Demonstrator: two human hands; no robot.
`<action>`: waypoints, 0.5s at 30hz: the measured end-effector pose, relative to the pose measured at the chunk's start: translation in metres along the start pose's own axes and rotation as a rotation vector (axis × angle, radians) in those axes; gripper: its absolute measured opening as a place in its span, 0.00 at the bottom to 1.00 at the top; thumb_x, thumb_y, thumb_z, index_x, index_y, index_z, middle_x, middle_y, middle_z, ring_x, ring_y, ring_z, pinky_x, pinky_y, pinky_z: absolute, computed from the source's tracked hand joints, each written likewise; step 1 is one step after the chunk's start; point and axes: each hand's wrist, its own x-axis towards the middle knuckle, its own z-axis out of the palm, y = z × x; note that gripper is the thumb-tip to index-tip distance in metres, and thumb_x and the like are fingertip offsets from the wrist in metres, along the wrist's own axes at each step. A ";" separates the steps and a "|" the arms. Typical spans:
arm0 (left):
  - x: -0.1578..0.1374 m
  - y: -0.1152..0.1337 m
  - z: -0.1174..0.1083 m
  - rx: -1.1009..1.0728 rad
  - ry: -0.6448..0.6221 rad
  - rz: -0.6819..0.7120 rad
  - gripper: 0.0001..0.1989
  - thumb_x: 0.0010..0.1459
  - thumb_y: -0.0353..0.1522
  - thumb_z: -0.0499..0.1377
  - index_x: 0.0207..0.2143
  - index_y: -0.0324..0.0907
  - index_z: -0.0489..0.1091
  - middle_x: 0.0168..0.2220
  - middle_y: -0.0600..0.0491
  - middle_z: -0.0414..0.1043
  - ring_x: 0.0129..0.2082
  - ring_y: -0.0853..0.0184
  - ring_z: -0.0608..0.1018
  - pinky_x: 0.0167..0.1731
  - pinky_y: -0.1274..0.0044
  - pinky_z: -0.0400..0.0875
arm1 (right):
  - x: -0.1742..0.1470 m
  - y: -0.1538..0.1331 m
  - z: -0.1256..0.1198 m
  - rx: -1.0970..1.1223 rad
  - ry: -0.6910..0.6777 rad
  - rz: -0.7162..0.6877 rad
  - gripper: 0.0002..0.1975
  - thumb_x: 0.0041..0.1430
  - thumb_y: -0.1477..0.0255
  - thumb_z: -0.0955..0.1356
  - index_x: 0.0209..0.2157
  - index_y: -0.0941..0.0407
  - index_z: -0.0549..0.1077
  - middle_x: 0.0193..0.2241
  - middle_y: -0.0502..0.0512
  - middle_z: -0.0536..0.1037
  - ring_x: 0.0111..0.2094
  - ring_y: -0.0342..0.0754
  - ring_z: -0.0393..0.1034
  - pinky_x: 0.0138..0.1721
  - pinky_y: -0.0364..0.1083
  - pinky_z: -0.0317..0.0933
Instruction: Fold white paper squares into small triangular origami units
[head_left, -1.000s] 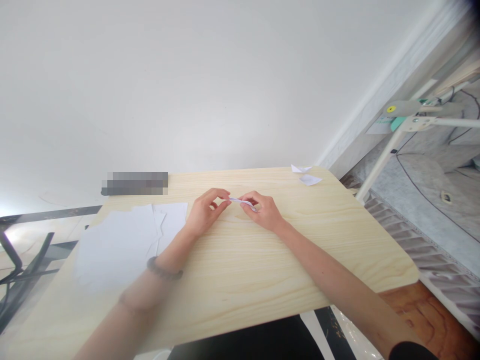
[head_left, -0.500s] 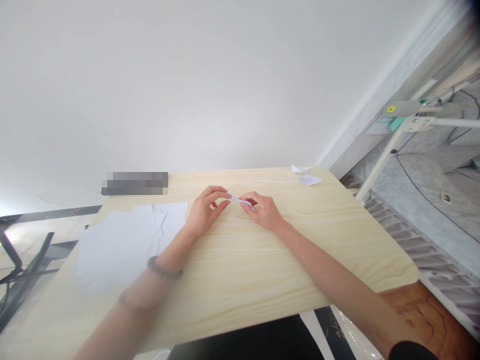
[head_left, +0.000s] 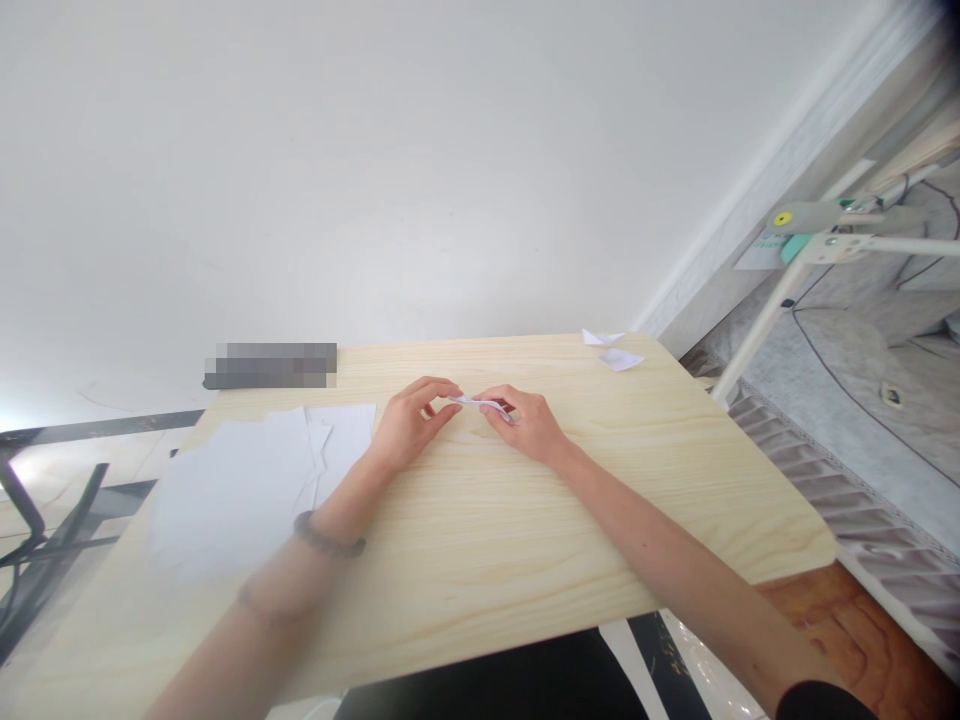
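Note:
Between my two hands, above the middle of the table, is a small folded piece of white paper (head_left: pixel 471 401), seen nearly edge-on. My left hand (head_left: pixel 411 420) pinches its left end between thumb and fingertips. My right hand (head_left: pixel 525 420) grips the right end, with the thumb in front and the fingers behind. Parts of the paper are hidden by my fingers. Two folded white paper pieces, a boat-like one (head_left: pixel 602 338) and a flatter one (head_left: pixel 621 359), rest at the table's far right corner.
Sheets of white paper (head_left: pixel 232 490) lie on the left of the wooden table (head_left: pixel 480 560), partly under my left forearm. A blurred-out dark object (head_left: pixel 270 366) is at the back left. The wall (head_left: pixel 450 180) rises behind; a white metal frame (head_left: pixel 765 330) stands right.
My left fingers have dipped slightly, and the left end of the folded paper has come down with them. My right hand is almost still.

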 end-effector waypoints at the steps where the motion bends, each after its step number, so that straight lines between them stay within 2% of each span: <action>1: 0.000 0.000 0.000 -0.001 0.003 0.001 0.07 0.54 0.32 0.54 0.36 0.42 0.69 0.39 0.51 0.69 0.35 0.70 0.72 0.27 0.80 0.69 | 0.000 0.000 0.000 0.000 -0.003 0.004 0.10 0.56 0.70 0.61 0.40 0.54 0.69 0.34 0.50 0.75 0.30 0.41 0.69 0.33 0.40 0.62; 5: 0.000 0.001 0.000 0.019 0.005 -0.001 0.06 0.54 0.32 0.55 0.33 0.42 0.69 0.40 0.52 0.68 0.34 0.71 0.72 0.28 0.79 0.69 | -0.001 -0.001 0.000 -0.004 -0.015 0.011 0.10 0.56 0.70 0.61 0.39 0.54 0.69 0.33 0.50 0.75 0.29 0.41 0.69 0.32 0.40 0.62; 10: -0.002 0.001 -0.001 0.058 -0.023 -0.002 0.06 0.53 0.32 0.56 0.35 0.43 0.69 0.42 0.52 0.66 0.36 0.70 0.71 0.30 0.78 0.68 | 0.000 -0.001 0.000 -0.008 -0.001 0.007 0.10 0.56 0.70 0.61 0.39 0.54 0.69 0.34 0.51 0.75 0.28 0.41 0.69 0.31 0.40 0.61; 15: -0.001 0.001 -0.002 0.085 -0.019 0.001 0.06 0.53 0.32 0.55 0.34 0.44 0.69 0.40 0.53 0.64 0.35 0.70 0.70 0.30 0.78 0.67 | -0.001 -0.001 0.001 -0.007 -0.013 0.003 0.09 0.55 0.69 0.61 0.38 0.55 0.68 0.33 0.51 0.75 0.28 0.41 0.69 0.31 0.40 0.61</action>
